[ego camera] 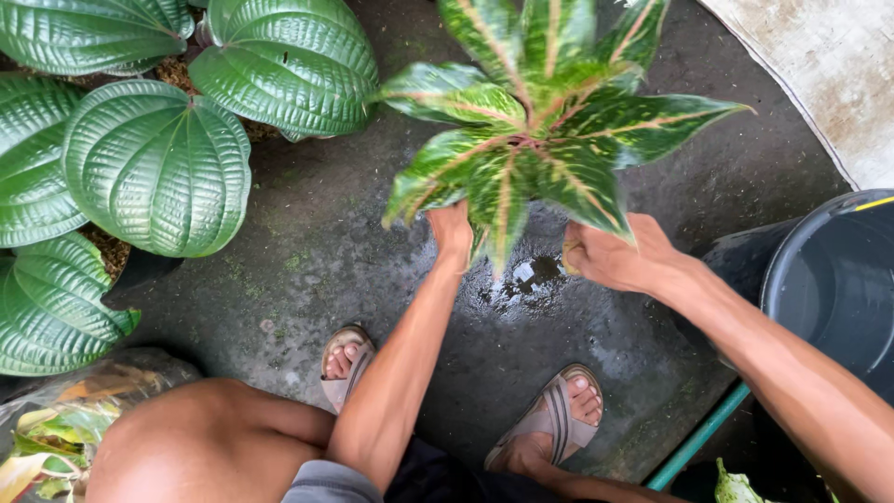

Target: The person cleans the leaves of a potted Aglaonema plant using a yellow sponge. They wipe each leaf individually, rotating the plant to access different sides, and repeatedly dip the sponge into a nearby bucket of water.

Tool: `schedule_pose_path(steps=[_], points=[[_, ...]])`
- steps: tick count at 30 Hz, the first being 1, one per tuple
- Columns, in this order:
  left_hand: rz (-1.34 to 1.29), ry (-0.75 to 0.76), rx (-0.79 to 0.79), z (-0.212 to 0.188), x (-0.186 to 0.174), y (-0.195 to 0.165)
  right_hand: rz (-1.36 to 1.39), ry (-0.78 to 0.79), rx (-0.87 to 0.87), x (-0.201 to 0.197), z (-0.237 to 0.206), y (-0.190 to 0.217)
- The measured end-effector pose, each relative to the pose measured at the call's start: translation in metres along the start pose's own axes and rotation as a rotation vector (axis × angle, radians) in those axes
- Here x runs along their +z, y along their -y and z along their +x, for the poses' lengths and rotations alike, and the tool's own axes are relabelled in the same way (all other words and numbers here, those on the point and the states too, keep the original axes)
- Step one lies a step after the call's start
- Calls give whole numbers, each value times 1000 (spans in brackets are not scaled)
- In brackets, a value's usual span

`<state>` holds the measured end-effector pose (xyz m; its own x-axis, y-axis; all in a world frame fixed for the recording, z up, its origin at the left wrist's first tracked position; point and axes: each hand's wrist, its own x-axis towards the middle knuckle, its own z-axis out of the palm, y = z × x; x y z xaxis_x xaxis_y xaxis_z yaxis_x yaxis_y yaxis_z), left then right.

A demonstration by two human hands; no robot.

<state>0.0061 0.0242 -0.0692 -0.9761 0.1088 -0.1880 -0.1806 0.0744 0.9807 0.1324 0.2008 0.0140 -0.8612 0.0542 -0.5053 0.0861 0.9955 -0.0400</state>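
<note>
Hands under a green, pink-veined leafy plant [545, 121], left hand [452, 233] and right hand [610, 256] gripping its hidden base, wet concrete floor [354, 242] open between, dark grey plastic bucket [833, 279] just right, broad ribbed leaves [158, 168] crowding the left edge.

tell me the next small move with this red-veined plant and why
Probably lift it slightly clear of the ground. Both hands, left and right, already reach in under the green, red-veined leafy plant, apparently at its hidden pot, above a wet patch on the dark concrete.

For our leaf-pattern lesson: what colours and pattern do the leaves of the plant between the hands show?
Green leaves mottled with pale yellow-green patches, with pink-red midribs and veins; shown in the head view.
</note>
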Motion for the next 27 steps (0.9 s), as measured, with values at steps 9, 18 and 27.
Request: schedule_pose_path(steps=[9, 18, 27], points=[[-506, 81, -319, -24, 4, -34, 370, -135, -69, -89, -17, 5], [-1167, 431, -447, -28, 7, -50, 374, -838, -371, -65, 4, 33], [-1236, 475, -589, -23, 1, -50, 431, -779, -252, -42, 12, 16]])
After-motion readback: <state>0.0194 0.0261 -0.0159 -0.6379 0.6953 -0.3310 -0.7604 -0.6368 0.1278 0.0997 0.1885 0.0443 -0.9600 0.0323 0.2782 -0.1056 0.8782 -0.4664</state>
